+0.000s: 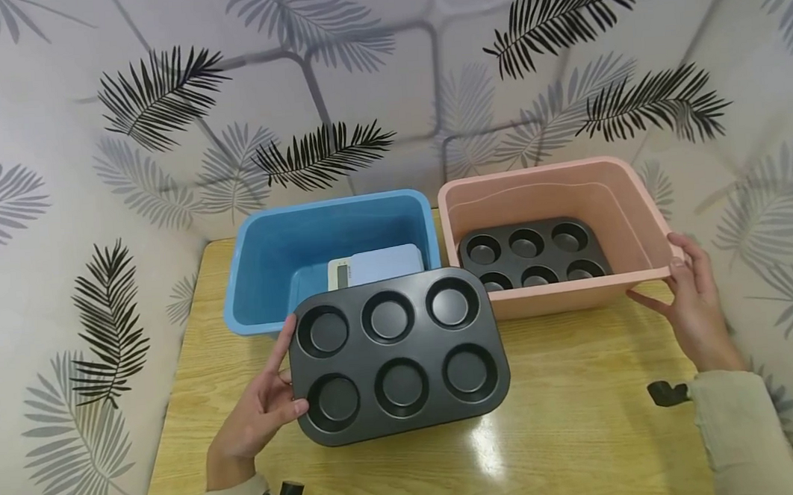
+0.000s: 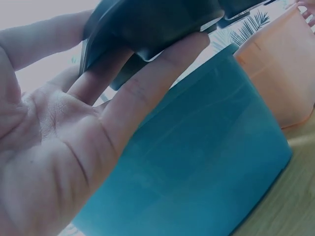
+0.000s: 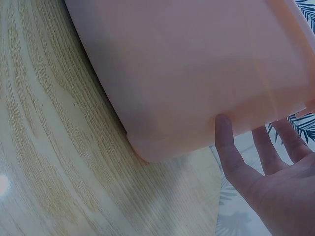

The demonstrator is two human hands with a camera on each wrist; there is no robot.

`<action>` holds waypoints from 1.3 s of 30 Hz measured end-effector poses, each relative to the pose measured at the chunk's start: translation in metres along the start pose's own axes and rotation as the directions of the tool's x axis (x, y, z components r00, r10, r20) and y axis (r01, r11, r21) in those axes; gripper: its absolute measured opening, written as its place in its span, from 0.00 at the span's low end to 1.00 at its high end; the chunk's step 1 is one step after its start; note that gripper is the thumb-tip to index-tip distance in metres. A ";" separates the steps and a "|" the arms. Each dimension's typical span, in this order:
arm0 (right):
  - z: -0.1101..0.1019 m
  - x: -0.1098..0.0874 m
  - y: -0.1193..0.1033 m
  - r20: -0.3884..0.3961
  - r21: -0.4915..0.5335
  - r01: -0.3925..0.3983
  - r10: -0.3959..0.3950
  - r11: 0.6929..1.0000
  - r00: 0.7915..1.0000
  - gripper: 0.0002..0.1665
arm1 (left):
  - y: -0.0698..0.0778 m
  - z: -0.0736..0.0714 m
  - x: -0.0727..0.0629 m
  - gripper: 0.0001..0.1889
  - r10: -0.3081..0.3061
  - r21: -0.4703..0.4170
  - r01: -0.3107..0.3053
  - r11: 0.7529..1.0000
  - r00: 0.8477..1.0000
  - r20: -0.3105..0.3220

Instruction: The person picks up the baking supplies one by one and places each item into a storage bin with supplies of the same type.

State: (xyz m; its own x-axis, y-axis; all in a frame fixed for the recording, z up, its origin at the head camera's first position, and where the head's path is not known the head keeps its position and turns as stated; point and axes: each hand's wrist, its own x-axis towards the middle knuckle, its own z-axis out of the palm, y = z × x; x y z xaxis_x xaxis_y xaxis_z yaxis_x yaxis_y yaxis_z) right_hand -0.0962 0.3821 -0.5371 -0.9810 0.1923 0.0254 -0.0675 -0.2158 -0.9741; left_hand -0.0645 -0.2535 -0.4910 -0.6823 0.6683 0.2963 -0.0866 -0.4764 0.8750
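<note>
A dark six-cup muffin tin (image 1: 402, 352) is held up in front of the bins by my left hand (image 1: 253, 416), its thumb on the near left corner and its other fingers along the left end and underneath. In the left wrist view, fingers (image 2: 162, 73) support the tin's underside beside the blue bin's wall. My right hand (image 1: 699, 306) grips the near right corner of a pink bin (image 1: 561, 299). One fingertip (image 3: 224, 123) presses its outer wall in the right wrist view. Inside that bin lies a second muffin tin (image 1: 538, 262).
Left of the pink bin stands a blue bin (image 1: 270, 276), partly hidden by the held tin. A pale kitchen scale (image 1: 387, 263) with a small display is inside it. Both bins stand at the back of a wooden table (image 1: 579, 402), before a leaf-patterned cloth (image 1: 389, 98).
</note>
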 end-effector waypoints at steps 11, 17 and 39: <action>0.001 -0.001 0.000 0.003 0.006 0.000 0.000 1.000 1.000 0.29 | 0.005 0.001 0.034 0.56 0.020 0.044 -0.016 0.999 0.997 -0.074; 0.000 -0.001 0.001 0.011 0.030 0.003 -0.003 1.000 1.000 0.29 | 0.012 0.004 0.053 0.55 0.014 0.061 -0.006 0.998 0.991 -0.134; -0.001 0.001 0.001 0.005 0.024 0.007 -0.007 1.000 1.000 0.29 | 0.011 0.006 0.118 0.53 -0.021 0.137 0.053 0.989 0.974 -0.227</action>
State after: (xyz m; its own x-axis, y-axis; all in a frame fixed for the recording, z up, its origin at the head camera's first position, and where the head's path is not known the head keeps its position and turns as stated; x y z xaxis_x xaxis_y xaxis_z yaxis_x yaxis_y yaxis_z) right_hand -0.0968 0.3825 -0.5383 -0.9815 0.1886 0.0338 -0.0789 -0.2375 -0.9682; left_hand -0.1416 -0.1762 -0.4438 -0.8271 0.5313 0.1832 -0.0227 -0.3574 0.9337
